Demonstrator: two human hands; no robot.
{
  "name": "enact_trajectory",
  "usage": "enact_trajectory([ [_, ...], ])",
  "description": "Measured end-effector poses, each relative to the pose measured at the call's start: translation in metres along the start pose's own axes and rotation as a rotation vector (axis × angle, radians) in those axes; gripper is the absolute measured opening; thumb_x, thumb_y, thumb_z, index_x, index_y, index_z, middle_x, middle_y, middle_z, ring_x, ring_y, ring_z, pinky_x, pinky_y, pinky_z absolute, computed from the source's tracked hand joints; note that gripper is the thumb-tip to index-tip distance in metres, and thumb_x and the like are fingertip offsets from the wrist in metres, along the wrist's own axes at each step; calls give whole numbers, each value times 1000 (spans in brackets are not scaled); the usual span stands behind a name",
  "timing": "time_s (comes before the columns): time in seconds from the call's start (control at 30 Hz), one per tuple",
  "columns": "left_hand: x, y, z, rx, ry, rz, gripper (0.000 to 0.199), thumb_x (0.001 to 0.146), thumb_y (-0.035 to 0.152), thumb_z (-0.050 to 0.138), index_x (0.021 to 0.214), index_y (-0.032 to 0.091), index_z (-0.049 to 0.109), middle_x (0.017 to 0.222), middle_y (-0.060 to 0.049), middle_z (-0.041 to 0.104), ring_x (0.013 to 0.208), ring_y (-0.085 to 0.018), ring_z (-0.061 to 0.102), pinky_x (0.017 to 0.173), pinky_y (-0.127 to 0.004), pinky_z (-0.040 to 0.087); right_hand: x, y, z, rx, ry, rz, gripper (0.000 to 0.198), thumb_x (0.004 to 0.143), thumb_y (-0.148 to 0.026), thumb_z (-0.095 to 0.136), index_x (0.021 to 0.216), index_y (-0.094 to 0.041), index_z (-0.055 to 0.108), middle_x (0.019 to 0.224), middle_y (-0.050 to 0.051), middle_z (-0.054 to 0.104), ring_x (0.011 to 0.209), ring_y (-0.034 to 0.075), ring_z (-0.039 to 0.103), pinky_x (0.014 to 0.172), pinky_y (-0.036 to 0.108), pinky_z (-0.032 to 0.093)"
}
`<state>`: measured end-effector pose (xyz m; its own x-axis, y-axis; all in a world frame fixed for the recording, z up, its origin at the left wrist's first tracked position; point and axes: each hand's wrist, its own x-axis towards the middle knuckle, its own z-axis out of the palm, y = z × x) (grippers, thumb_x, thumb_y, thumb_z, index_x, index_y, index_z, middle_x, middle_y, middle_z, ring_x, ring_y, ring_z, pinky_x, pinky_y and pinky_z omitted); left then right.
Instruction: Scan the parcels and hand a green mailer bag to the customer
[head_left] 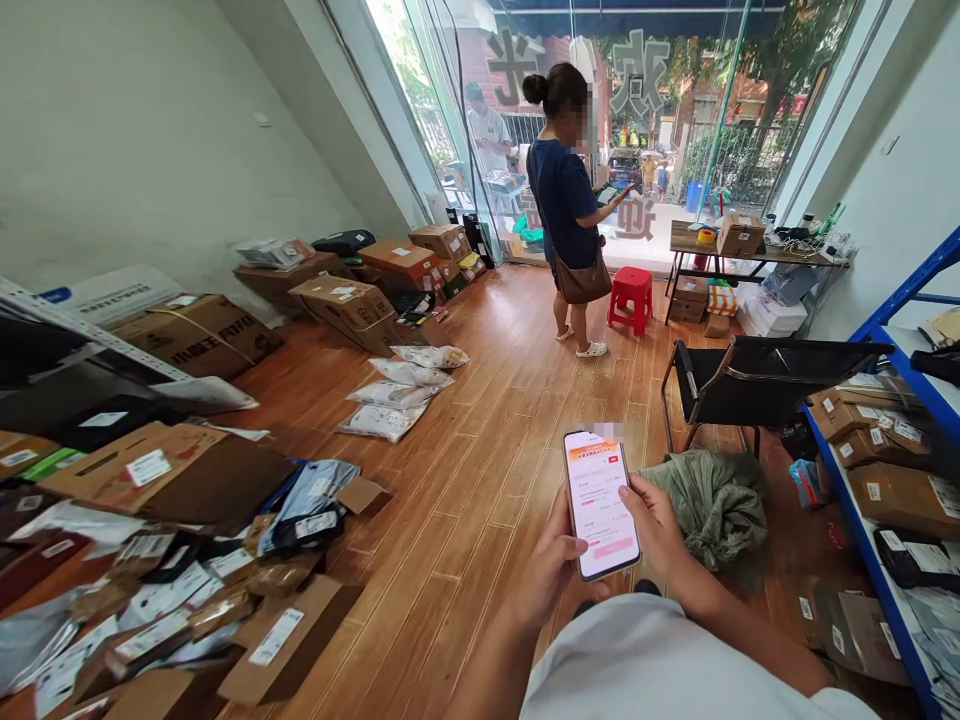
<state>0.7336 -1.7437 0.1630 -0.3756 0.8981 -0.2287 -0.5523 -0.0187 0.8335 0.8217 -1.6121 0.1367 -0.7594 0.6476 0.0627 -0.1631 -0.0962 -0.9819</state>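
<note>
A smartphone (602, 510) with a lit, mostly white and pink screen is held upright in front of my body. My left hand (553, 550) wraps round its left edge, the thumb lying over the lower left of the screen. On the other side my right hand (656, 515) grips the right edge, its thumb near the middle of the display. Both sets of fingers are partly hidden behind the phone. Beyond my right hand, a crumpled green-grey sack (709, 505) lies on the floor.
Parcels and a brown carton (281, 635) cover the floor at left. Several white mailer bags (390, 405) lie mid-floor. A person (562, 190) stands near the glass front beside a red stool (631, 298). At right are a black chair (750, 385), a table (780, 252) and a blue shelf (862, 540).
</note>
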Motion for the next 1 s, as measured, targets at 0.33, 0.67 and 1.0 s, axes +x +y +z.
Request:
enact_trajectory([
  [0.33, -5, 5, 3, 7, -6, -6, 98, 76, 25, 59, 163, 37, 13, 146, -10, 53, 99, -29, 63, 50, -29, 59, -23, -2, -14, -624, 102, -713, 56, 100, -51, 34, 152, -30, 38, 145, 13, 42, 129, 32, 47, 100, 52, 47],
  [0.67, -7, 5, -1, 22, -35, 2, 92, 78, 23, 57, 161, 40, 20, 140, -9, 57, 89, -26, 65, 52, -31, 60, -23, -12, -19, -816, 19, -752, 55, 101, -54, 27, 152, -39, 41, 157, 9, 26, 131, 37, 38, 102, 61, 39],
  [1.0, -10, 2, -4, -13, -80, 19, 90, 79, 25, 61, 159, 44, 24, 149, -9, 51, 86, -24, 67, 52, -29, 59, -29, -3, -18, -571, 65, -615, 59, 103, -50, 22, 157, -28, 30, 153, 12, 37, 139, 34, 42, 111, 56, 41],
])
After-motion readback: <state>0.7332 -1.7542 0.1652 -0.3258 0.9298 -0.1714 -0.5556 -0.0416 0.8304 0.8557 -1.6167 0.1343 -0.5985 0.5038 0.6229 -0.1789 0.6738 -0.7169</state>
